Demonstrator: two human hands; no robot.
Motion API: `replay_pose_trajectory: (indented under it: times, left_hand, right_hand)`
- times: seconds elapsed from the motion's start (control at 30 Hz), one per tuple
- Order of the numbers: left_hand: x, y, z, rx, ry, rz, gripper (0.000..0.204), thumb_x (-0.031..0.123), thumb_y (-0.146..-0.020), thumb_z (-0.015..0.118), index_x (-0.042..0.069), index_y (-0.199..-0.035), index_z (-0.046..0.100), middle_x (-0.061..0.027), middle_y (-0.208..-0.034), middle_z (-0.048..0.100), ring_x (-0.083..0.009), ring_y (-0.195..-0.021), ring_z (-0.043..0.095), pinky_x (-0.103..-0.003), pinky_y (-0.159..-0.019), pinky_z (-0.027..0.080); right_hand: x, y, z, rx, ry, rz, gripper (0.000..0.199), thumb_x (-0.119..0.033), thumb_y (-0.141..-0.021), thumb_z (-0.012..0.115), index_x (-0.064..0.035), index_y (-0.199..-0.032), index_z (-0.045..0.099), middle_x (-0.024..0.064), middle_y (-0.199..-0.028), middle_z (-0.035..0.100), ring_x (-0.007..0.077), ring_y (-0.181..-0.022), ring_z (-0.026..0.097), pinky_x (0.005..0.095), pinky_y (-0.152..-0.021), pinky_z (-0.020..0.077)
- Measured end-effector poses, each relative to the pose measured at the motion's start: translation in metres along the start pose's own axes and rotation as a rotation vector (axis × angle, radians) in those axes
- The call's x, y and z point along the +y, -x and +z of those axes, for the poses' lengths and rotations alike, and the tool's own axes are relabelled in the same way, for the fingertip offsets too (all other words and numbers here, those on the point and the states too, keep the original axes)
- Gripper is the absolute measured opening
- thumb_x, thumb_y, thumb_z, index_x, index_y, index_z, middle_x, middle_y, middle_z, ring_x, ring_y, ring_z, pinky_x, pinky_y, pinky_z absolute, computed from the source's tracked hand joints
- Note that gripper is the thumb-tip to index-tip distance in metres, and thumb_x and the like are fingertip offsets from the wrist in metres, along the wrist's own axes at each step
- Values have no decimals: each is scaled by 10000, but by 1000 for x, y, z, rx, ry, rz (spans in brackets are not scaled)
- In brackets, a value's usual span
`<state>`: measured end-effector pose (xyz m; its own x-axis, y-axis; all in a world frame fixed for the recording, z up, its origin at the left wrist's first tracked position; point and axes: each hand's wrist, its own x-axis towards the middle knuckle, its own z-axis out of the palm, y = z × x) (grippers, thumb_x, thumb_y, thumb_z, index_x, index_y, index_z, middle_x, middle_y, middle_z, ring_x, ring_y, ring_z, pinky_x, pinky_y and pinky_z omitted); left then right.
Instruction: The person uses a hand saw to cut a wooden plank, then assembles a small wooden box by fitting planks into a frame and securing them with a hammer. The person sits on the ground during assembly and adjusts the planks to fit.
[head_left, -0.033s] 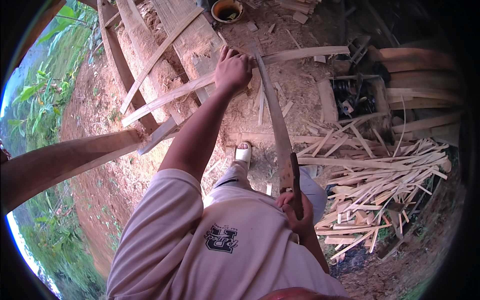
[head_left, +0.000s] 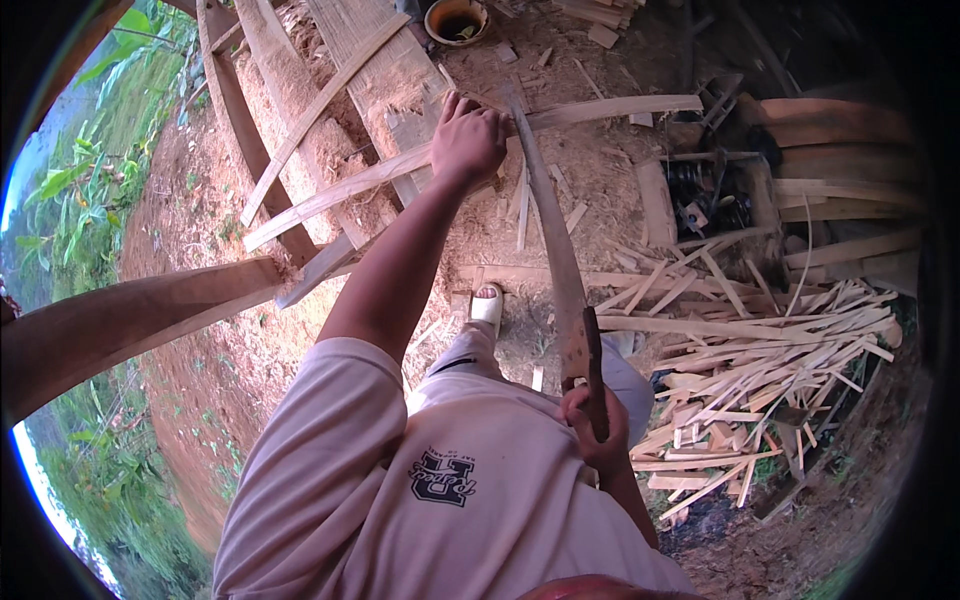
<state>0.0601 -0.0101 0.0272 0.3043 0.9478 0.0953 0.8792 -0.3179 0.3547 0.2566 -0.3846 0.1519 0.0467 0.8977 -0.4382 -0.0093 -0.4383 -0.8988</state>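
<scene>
Step looks like crosscutting: handsaw [head_left: 556, 228] crosses wooden strip [head_left: 340, 202] at 12 o'clock. Left hand [head_left: 467, 138] there, fingers curled over strip; right hand [head_left: 600, 430], 5 o'clock, wraps saw handle. Stroke calls for firm hold, straight blade.

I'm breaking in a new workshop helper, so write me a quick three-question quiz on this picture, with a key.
1. Which hand holds the handsaw?

2. True or false: the left hand rests on the long wooden strip.

3. What is the heap at the picture's right made of?
A) bricks
B) wood
C) rope

Key:
1. The right hand.
2. True.
3. B.
</scene>
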Motion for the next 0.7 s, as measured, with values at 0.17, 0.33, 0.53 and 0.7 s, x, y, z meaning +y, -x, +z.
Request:
replay_pose_trajectory:
  times: [0.17,0.33,0.53,0.7]
  left_hand:
    - [6,1,-11,-53,35,-5,416,324,-1067,389,86,-1007,725,-134,-977,725,-264,-1200,578,-440,-1261,187]
    - [4,2,-11,-81,6,-1,416,320,-1070,381,96,-1004,725,-150,-955,714,-267,-1176,583,-446,-1267,177]
    - [5,0,-10,-66,33,13,429,314,-1054,380,70,-961,721,-112,-939,739,-255,-1155,589,-433,-1266,169]
    - [8,0,-12,-69,32,-13,442,314,-1058,374,64,-992,732,-121,-945,739,-254,-1174,588,-428,-1267,167]
  right_hand:
    - [-8,-4,-17,77,320,-173,122,-119,-917,670,-26,-888,595,83,-773,621,229,-698,635,338,-661,478]
    - [-4,-43,-3,215,466,-270,132,-114,-905,702,1,-960,665,111,-724,622,279,-616,618,362,-587,455]
    - [-13,-179,44,228,254,-454,102,-86,-973,650,13,-967,671,50,-635,561,84,-569,540,294,-507,371]
    - [-39,-256,59,227,152,-423,209,-126,-996,634,-5,-827,612,-10,-595,505,47,-541,466,296,-483,330]
